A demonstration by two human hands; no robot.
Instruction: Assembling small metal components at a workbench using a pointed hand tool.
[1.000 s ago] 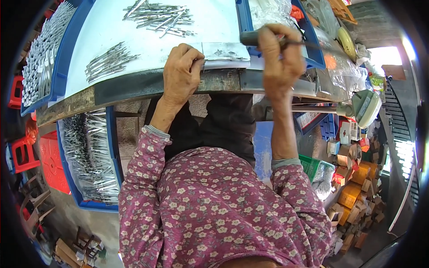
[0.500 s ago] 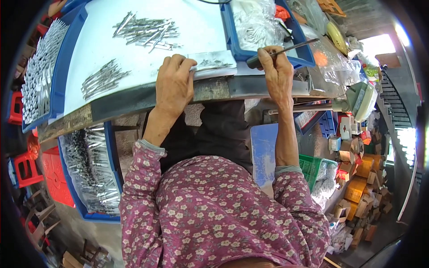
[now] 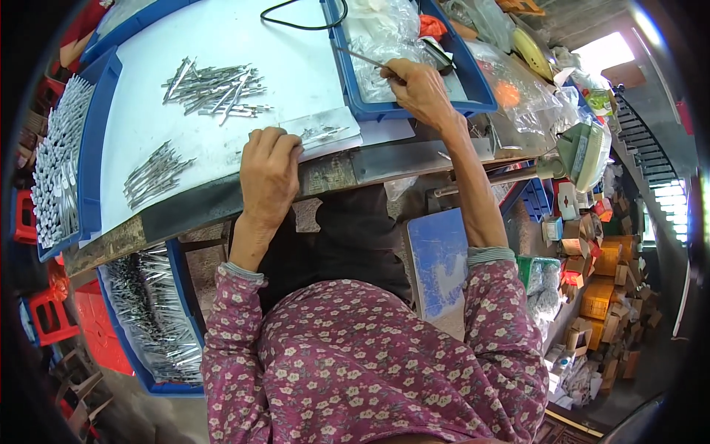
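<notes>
Fingers of the left hand curled in, gap narrow, at the table's near edge; undersides hidden, so cannot tell whether they pinch anything. Right hand wrapped around a thin dark straight metal rod, farther off and to the right; shaft pokes out leftward, other end covered by the fist. Rod passes above a blue rectangular plastic tray holding crumpled clear plastic; touching or not, unclear. Right of the left hand: pale flat grey-smudged strip, left end close by the fingers, contact unclear. Slim silvery metal pieces on it, too small to separate. Loose heap of thin grey metal sticks farther back, smaller heap at left. Black looped cord, far side, cut off by the top edge.
</notes>
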